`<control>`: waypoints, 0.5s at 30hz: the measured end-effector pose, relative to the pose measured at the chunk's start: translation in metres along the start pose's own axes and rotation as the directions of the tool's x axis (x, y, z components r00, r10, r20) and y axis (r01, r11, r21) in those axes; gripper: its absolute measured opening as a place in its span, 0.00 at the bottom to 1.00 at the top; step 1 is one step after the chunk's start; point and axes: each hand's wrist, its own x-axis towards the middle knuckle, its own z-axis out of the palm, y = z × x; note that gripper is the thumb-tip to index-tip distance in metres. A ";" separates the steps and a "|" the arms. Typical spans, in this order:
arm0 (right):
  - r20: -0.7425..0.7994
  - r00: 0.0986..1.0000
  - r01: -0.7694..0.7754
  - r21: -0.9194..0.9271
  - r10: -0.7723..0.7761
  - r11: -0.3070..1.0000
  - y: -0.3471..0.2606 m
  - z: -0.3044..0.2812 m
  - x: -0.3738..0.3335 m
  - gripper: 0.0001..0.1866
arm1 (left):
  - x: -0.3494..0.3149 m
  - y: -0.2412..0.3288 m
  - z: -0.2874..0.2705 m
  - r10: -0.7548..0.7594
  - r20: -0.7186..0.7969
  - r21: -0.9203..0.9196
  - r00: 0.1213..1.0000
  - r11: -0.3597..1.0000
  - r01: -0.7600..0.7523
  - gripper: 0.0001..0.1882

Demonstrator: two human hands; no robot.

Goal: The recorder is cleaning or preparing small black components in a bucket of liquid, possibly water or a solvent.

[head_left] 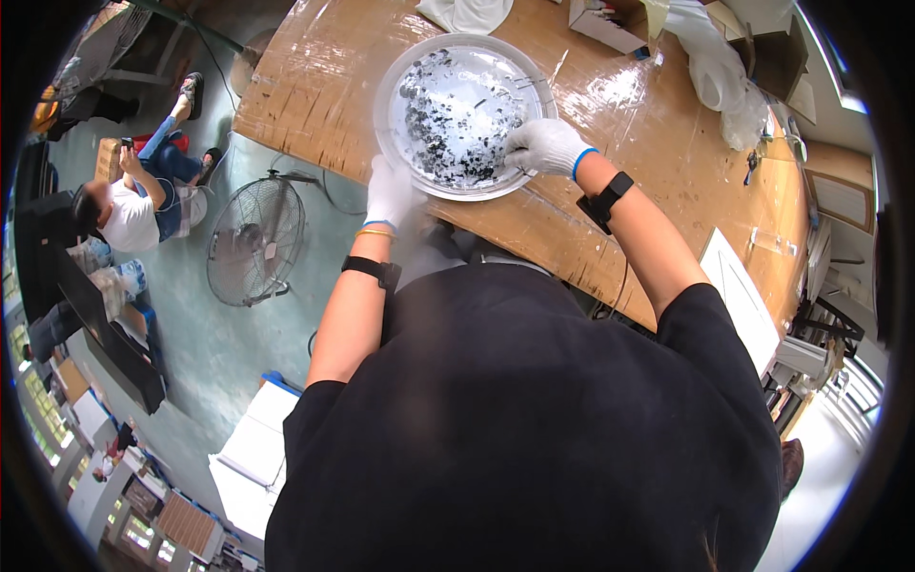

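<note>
A round, shallow tray (383,114) with a pale, see-through rim lies at the table's near edge. Many small black pieces (427,122) are scattered over its white bottom, thickest at the left and near side. My right hand (551,148), in a white glove with a blue cuff, reaches over the tray's right rim. Its thumb and fingertips are pinched together above the black bits; whatever they hold is too small to make out. By the near left rim is my left hand (389,194), also gloved in white. Blur hides its fingers, and I cannot tell whether it touches the rim.
The wooden table (591,210) carries a white cloth (467,13), an open carton (610,27) and crumpled clear plastic (720,81). White sheets (742,296) lie at its right edge. A floor fan (255,238) stands left; beyond it a person (133,214) sits.
</note>
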 end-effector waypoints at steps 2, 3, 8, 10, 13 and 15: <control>0.016 1.000 0.018 -0.025 -0.017 1.000 0.000 0.003 0.000 0.12 | 0.004 -0.006 0.001 -0.013 -0.007 -0.032 1.000 0.999 0.012 0.18; 0.000 0.999 0.045 -0.032 -0.045 0.998 0.000 0.002 0.002 0.12 | 0.010 -0.022 0.002 0.094 -0.020 0.069 0.995 0.993 -0.092 0.18; -0.032 0.999 0.030 -0.018 -0.031 0.999 0.003 -0.005 0.001 0.12 | 0.014 -0.031 0.007 0.126 -0.026 0.104 0.992 0.987 -0.122 0.18; -0.039 0.997 0.065 -0.030 -0.066 0.997 0.001 -0.001 0.001 0.12 | 0.013 -0.032 0.007 0.260 0.008 0.179 0.965 0.950 -0.258 0.18; -0.044 0.994 0.095 -0.058 -0.098 0.994 0.000 0.007 0.004 0.12 | 0.015 -0.036 0.007 0.233 -0.008 0.147 0.973 0.962 -0.229 0.18; -0.043 0.995 0.088 -0.073 -0.091 0.993 0.001 0.007 0.006 0.12 | 0.015 -0.035 0.007 0.199 -0.021 0.151 0.980 0.969 -0.193 0.18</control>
